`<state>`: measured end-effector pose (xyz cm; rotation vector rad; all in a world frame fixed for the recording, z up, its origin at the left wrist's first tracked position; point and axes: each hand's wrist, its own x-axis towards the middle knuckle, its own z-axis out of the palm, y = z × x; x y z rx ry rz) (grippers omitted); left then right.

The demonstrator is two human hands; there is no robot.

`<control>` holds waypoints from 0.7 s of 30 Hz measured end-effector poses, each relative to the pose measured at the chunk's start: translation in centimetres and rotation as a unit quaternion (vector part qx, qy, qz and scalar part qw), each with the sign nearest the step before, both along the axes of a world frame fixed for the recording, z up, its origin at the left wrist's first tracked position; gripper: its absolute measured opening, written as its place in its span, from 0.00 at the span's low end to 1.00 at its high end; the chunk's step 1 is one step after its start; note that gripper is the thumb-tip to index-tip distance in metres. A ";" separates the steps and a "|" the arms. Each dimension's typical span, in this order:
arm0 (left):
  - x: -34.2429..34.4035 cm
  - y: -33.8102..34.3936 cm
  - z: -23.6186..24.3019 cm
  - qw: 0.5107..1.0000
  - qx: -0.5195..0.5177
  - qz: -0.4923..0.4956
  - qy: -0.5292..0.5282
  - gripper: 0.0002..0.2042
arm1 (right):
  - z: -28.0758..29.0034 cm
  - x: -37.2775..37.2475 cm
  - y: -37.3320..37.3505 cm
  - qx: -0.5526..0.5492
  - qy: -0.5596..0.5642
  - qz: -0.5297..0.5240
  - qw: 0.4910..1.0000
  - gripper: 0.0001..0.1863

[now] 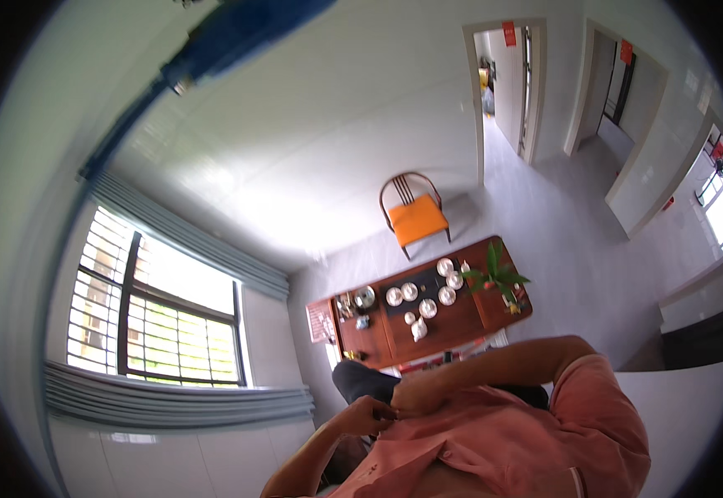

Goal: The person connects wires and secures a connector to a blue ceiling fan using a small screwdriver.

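Note:
Both hands are together in front of me at the front of my pink shirt point(494, 440). My left hand point(367, 415) has its fingers curled in a pinch at the shirt's edge. Across from the right comes my other forearm, and my right hand point(414, 396) is closed right beside the left one. Its fingertips are hidden, so what it holds does not show. A button shows on the shirt front, where the cloth gapes. Below the hands is my dark-clad leg point(363, 382).
A reddish-brown tea table point(461, 332) stands ahead, bearing several white cups, a white teapot point(419, 329), a dark tray and a green plant point(494, 274). Behind it is an orange-seated chair point(418, 220). A barred window point(158, 307) is at left; doorways point(503, 91) are at far right.

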<state>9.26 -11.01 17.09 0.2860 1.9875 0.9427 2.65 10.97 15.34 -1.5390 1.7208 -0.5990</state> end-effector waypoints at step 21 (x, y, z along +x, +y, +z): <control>-15.1 17.9 38.6 0.585 0.119 0.128 0.792 0.09 | 49.3 -14.8 24.9 -0.603 0.405 -0.451 0.518 0.14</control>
